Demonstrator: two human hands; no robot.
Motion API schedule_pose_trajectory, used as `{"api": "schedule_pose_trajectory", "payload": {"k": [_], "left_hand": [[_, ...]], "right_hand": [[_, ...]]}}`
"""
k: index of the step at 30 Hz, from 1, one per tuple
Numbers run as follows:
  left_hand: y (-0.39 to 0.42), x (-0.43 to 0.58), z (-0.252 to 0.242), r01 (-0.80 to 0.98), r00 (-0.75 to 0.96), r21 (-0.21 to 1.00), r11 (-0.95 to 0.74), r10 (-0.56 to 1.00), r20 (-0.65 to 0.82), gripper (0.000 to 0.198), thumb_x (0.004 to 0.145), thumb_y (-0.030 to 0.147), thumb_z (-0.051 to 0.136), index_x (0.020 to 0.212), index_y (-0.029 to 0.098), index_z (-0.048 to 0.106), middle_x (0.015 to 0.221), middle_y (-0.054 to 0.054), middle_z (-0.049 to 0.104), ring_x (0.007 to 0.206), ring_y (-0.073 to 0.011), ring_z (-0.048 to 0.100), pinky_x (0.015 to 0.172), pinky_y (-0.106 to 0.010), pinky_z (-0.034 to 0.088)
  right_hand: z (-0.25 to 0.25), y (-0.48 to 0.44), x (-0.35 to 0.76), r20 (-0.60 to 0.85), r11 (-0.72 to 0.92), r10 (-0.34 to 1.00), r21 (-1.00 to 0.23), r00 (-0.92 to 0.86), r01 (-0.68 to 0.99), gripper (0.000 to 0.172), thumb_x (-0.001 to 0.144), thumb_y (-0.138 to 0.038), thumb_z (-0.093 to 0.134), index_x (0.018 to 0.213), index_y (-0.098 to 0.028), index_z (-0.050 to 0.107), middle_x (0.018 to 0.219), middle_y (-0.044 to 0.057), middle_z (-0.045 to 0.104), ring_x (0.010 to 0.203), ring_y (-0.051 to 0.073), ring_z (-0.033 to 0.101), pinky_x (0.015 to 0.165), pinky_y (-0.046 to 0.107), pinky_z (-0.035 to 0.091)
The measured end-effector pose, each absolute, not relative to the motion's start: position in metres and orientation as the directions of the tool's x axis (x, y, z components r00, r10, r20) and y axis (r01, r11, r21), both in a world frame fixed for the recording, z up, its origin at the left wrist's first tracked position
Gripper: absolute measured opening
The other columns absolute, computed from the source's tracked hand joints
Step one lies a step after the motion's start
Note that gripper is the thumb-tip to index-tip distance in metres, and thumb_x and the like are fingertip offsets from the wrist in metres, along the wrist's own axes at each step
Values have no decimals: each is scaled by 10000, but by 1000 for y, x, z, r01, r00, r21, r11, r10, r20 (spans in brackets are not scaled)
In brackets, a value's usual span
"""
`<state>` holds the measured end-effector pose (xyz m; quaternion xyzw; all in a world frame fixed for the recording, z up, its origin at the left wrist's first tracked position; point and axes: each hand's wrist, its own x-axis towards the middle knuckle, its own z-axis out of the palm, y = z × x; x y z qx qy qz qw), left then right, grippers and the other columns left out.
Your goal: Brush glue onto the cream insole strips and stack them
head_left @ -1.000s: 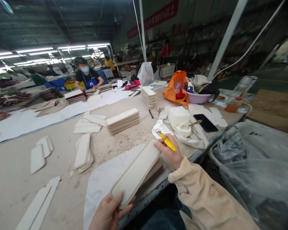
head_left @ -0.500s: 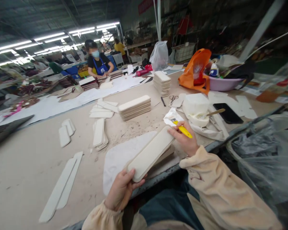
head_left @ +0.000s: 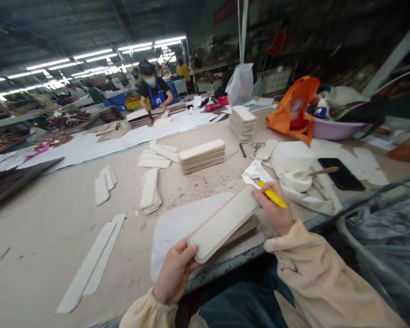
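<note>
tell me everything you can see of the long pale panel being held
The panel is a long, flat, cream strip with rounded corners and a plain face; it looks like board or leather. It slants over brown pieces near the table's edge; whether it rests on them is unclear. The left hand grips its near end, the right hand its far end.

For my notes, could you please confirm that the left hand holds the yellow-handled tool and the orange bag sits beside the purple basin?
No: the head view shows the right hand holding the yellow-handled tool; the orange bag sits beside the purple basin.
</note>
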<state>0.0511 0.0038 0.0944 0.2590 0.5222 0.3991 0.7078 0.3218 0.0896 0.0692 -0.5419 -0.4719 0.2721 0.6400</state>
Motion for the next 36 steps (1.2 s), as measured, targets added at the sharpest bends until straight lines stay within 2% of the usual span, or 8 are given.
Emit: {"api": "schedule_pose_trajectory", "payload": {"k": [4,12,17,21,24,28,32,36], "left_hand": [[17,42,100,-244,99,801,547,835,-541,395,696,370,765,1017,150,695,893,-59,724,719,-138,642,605,-222,511],[43,26,103,-225,109,826,517,856,-506,358,674,397,771,943,171,705,826,-37,701,738,-161,630,672,-265,508],[88,15,114,-214,92,891,401,916,-391,280,633,365,793,762,154,662,720,-8,652,641,-109,570,599,-222,482],[159,9,136,-127,-7,946,297,954,-300,307,535,317,811,689,146,607,615,23,595,545,-78,518,519,-197,446],[221,12,151,-65,-68,967,246,966,-250,312,488,259,795,707,149,602,621,25,598,541,-74,523,498,-185,422],[295,20,156,36,-176,981,188,968,-179,303,495,232,765,733,161,592,629,36,596,547,-71,529,519,-189,415],[345,25,143,170,-273,971,167,955,-116,277,546,244,738,776,169,603,606,29,587,558,-99,550,549,-226,443],[373,24,123,315,-328,932,182,942,-73,321,578,234,721,875,146,636,630,2,612,583,-129,582,567,-254,470]], "right_hand": [[75,90,319,357,265,859,-923,366,280,227,801,-376,660,836,-235,486,689,-47,507,578,124,466,546,249,384],[80,101,317,357,264,869,-920,342,290,245,794,-387,667,846,-239,480,687,-37,527,588,143,475,547,266,383],[100,137,321,409,305,870,-885,275,353,256,778,-391,674,852,-238,482,724,-25,574,623,151,526,590,268,427],[116,201,322,501,384,839,-821,211,422,268,738,-385,681,851,-238,487,756,-16,612,679,168,576,655,284,451],[125,257,320,539,370,812,-772,224,516,258,709,-386,668,818,-234,492,723,-11,614,663,178,569,676,306,444],[128,321,312,543,269,790,-724,285,635,221,683,-336,659,791,-228,500,724,0,620,684,190,566,711,324,433],[121,368,305,513,169,794,-702,327,691,175,687,-290,645,795,-231,520,733,17,623,743,208,563,715,321,426],[107,400,303,493,135,813,-677,309,724,166,688,-266,646,804,-234,531,742,22,624,758,213,556,707,317,422]]}}
